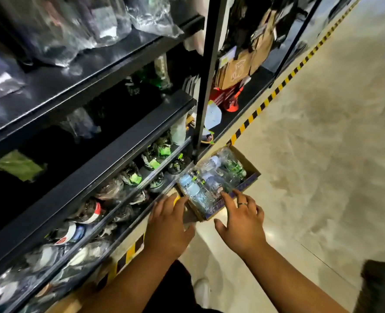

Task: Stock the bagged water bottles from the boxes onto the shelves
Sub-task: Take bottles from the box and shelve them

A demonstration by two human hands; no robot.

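Note:
A cardboard box (253, 171) sits on the floor against the foot of the black shelving. It holds several water bottles in clear plastic bags (209, 184). My left hand (167, 224) reaches toward the box's near left corner with its fingers straight and holds nothing. My right hand (241, 219), a ring on one finger, hovers over the box's near edge with fingers spread, its fingertips at the bagged bottles. The low shelves (128, 141) to the left carry rows of bagged bottles (130, 177).
A black upright post (206, 71) stands just behind the box. Brown paper bags (234, 71) and a red item (228, 99) sit in the bay to the right. Yellow-black hazard tape (284, 81) runs along the shelf base. Polished floor (322, 154) spreads to the right. A dark object (381, 288) lies at bottom right.

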